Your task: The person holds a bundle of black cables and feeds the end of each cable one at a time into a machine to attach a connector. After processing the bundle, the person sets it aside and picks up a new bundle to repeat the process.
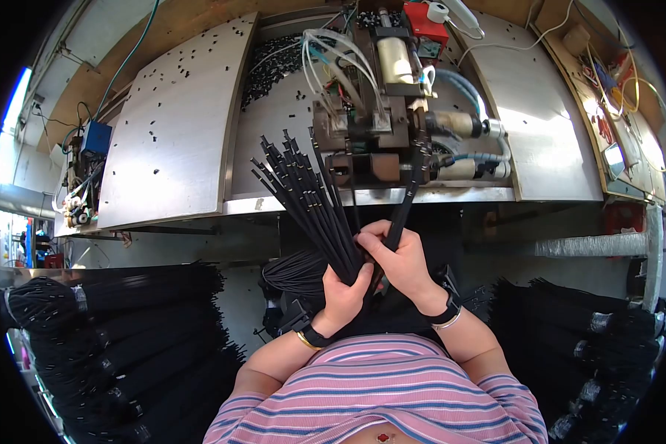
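Firmly, hands (344,292) (405,260) gripping black rods (303,194), perhaps cables

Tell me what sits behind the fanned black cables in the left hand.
Behind the fanned black cables held by the left hand: the steel machine bed with a pile of small black parts. The bed's front edge is partly covered.
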A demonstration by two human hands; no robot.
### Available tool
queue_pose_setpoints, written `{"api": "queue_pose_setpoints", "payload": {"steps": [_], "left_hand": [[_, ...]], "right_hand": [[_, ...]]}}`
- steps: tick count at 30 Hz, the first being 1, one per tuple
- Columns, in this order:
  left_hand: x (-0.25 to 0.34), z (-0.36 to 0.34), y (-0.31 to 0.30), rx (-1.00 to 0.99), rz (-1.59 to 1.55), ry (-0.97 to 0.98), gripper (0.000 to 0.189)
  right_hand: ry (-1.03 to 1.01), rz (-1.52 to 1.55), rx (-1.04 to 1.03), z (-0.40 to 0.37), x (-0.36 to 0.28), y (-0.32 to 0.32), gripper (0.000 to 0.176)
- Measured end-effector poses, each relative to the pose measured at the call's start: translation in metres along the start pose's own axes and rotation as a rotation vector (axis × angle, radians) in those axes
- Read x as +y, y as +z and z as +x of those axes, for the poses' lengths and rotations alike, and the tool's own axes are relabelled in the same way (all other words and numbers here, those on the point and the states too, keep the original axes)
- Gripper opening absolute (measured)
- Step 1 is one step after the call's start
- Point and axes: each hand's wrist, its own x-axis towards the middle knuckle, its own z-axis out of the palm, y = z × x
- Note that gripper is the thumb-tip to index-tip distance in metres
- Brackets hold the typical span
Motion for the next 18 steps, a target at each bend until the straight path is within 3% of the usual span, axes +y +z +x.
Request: {"api": "queue_pose_setpoints", "payload": {"steps": [2,9,18], "left_hand": [[0.001,0.001,0.001,0.017,0.026,0.027,0.018],[-0.005,0.008,-0.013,0.052,0.082,0.044,0.017],[0.0,0.009,-0.013,0.09,0.073,0.052,0.014]], "right_hand": [[-0.079,-0.008,0.05,0.0,-0.001,0.002,0.015],[0.074,0.023,0.075,0.01,-0.008,0.005,0.014],[0.078,0.052,0.085,0.012,-0.004,0.008,0.018]]}}
